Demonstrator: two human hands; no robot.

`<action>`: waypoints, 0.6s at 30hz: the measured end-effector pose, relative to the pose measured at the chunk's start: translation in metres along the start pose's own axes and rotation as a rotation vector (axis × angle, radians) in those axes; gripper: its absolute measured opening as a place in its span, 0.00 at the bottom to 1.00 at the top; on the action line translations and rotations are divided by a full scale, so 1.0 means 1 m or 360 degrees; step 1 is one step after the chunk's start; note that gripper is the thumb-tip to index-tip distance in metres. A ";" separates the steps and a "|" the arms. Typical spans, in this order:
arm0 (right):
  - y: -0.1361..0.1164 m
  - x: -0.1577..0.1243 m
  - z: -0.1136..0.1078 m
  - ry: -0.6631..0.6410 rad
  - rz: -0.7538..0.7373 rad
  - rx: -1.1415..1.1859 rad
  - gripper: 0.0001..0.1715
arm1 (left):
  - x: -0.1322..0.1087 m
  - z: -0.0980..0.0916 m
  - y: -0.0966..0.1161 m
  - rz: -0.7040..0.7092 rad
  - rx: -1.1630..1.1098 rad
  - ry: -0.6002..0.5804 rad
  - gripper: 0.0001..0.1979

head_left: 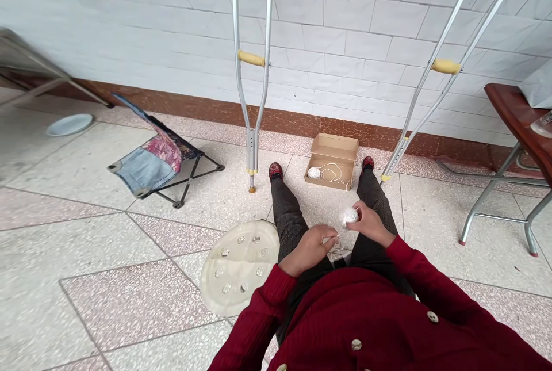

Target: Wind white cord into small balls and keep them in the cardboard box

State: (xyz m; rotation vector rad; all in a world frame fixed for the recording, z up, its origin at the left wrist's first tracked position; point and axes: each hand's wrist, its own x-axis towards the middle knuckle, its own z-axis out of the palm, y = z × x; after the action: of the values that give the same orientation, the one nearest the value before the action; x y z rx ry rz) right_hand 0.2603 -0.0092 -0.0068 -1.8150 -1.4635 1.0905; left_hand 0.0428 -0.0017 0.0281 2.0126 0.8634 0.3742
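Above my lap, my right hand grips a small ball of white string. To its left, my left hand is closed in a pinch, with a thin bit of white string showing at the fingertips. On the floor between my feet stands an open cardboard box with its lid tipped back against the wall side. Inside the box lie another ball of white string at the left and a loose strand curling to the right.
Two metal crutches lean on the wall, one left and one right. A folding stool stands at the left, and a round plate lies beyond it. A beige perforated disc is beside my left leg. A brown chair is at right.
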 end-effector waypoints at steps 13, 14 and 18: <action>-0.050 -0.043 -0.025 -0.0941 0.0143 0.1451 0.24 | 0.014 -0.002 -0.009 -0.0096 -0.0254 0.0152 0.19; -0.053 -0.040 -0.028 -0.0838 0.0131 0.1489 0.22 | 0.012 0.005 -0.009 -0.0122 -0.0302 0.0110 0.19; -0.053 -0.017 -0.038 -0.0489 0.0163 0.1314 0.17 | 0.003 0.029 -0.001 -0.0105 -0.0432 -0.0144 0.21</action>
State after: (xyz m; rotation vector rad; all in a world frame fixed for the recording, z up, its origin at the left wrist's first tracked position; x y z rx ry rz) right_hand 0.2645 -0.0103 0.0609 -1.1676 -0.8485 1.7527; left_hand 0.0607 -0.0169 0.0115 1.7334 0.7763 0.3411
